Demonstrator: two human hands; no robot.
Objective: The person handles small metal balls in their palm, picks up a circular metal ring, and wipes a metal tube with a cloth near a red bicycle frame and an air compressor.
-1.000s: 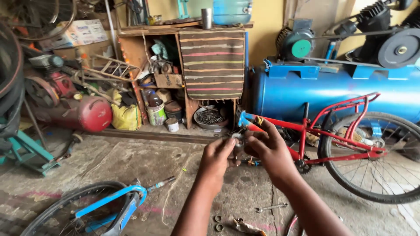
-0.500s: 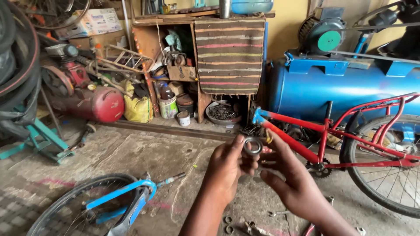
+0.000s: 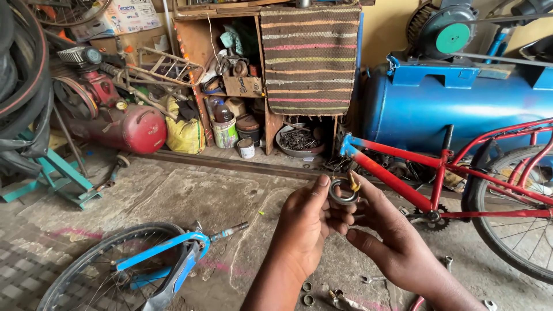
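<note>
Head view: both hands are raised over the concrete floor (image 3: 230, 190), close together and touching around a small dark metal ring (image 3: 343, 192). The left hand (image 3: 308, 227) pinches the ring, thumb up against its left edge and fingers curled beneath it. The right hand (image 3: 397, 239) closes in from the right, its fingertips on the ring's far edge, where a small yellowish bit shows at the top. The ring sits upright between the two hands, its hole facing the camera. Just beyond the hands stands a red bicycle frame (image 3: 415, 184) with a blue head end, in front of a large blue tank (image 3: 449, 109). To the lower left lies a wheel in a blue fork (image 3: 155, 262). Small rings and a spanner (image 3: 371, 279) lie on the floor below the hands. Behind, a striped cloth (image 3: 311, 57) hangs over a cluttered wooden shelf (image 3: 230, 75), beside a red tank (image 3: 129, 129).
</note>
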